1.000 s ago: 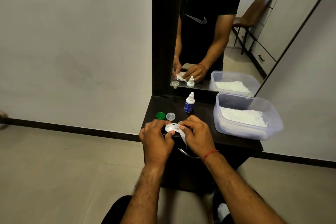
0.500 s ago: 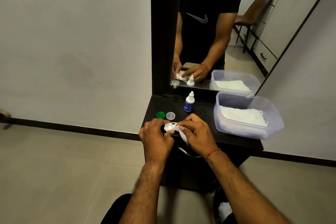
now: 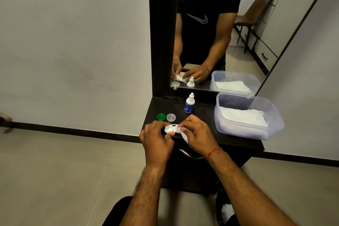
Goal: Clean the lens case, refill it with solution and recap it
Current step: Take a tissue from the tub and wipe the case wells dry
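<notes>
Wiping judged in hand: my left hand point(image 3: 156, 138) grips the case point(image 3: 171, 128) at the tabletop's point(image 3: 205, 117) 6 o'clock, my right hand point(image 3: 199, 137) pinches tissue point(image 3: 185, 137) into it; refilling next needs the bottle point(image 3: 189, 105) at 12.

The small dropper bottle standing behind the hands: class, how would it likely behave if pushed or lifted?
The dropper bottle stands tall and narrow, so a push near its cap would probably tip it. Its round body would then likely roll on the smooth tabletop. Small and plastic-looking, it is probably light.
</notes>
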